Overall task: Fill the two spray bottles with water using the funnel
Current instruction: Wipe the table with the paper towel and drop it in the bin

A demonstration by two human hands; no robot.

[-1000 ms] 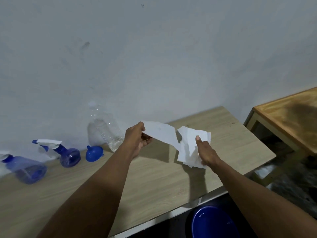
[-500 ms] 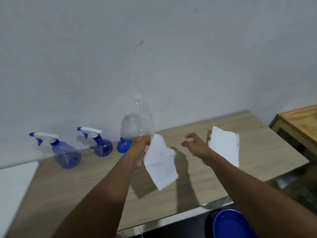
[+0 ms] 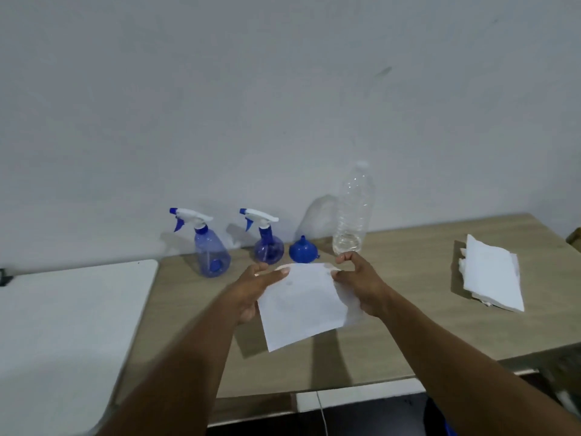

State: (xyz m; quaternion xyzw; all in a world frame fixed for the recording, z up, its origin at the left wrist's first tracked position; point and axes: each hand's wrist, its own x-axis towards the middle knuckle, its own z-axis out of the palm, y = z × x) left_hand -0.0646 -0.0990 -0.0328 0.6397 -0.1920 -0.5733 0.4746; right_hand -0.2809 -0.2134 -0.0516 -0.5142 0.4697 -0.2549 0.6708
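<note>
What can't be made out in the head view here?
All head view.
Water level in the tall spray bottle and round spray bottle: unreadable through the blue tint, too small.
Cap of the clear bottle: washes out against the white wall; on or off unclear.
Fingers of left hand and right hand behind the tissue sheet: hidden, so each grip shows only partly.
The brown object at the right edge: cut off by the frame.

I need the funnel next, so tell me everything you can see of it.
The funnel is solid blue and looks like plastic. It stands upside down on the wooden table, wide mouth down, narrow spout up, with a small tab at its rim on the right. It sits near the wall between the round spray bottle and the clear bottle, apart from both. Nothing but the table touches it.
</note>
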